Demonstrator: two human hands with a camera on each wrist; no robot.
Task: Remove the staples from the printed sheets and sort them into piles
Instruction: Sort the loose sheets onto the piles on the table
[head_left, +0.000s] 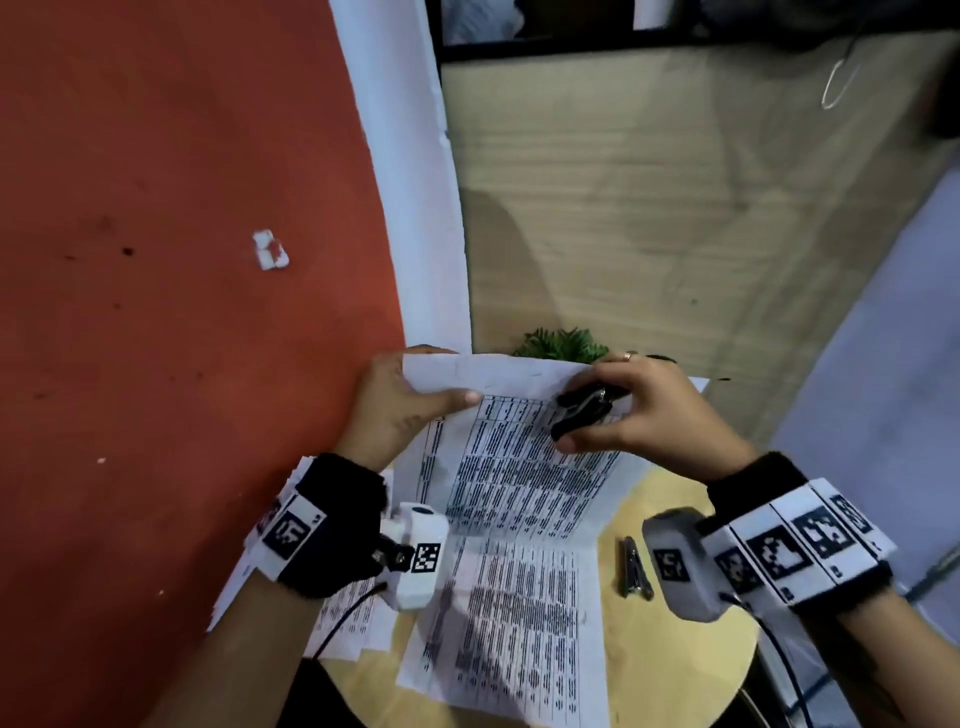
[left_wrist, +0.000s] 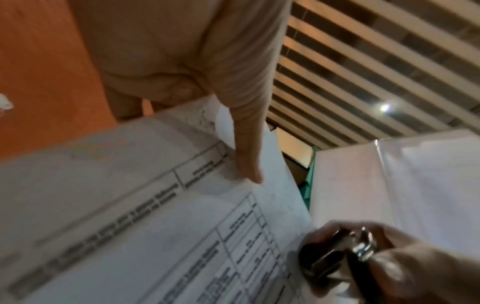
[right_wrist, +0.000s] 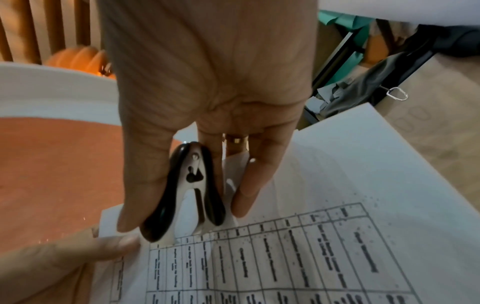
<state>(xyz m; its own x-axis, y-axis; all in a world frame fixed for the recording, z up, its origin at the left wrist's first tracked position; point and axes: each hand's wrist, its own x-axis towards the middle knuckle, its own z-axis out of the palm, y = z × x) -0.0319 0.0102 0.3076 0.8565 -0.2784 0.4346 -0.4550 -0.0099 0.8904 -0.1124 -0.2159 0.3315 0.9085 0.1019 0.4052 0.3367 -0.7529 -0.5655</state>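
My left hand pinches the top left corner of a printed sheet covered in table text, thumb on the front, and holds it raised above the round wooden table. My right hand grips a black and silver staple remover at the sheet's top right edge. In the right wrist view the staple remover sits between thumb and fingers, its claws down at the printed sheet. The left wrist view shows my left thumb pressing the printed sheet and the staple remover at lower right.
More printed sheets lie on the table below, with a further pile under my left wrist. A metal clip-like tool lies on the table at right. A small green plant stands behind the sheet. An orange wall is at left.
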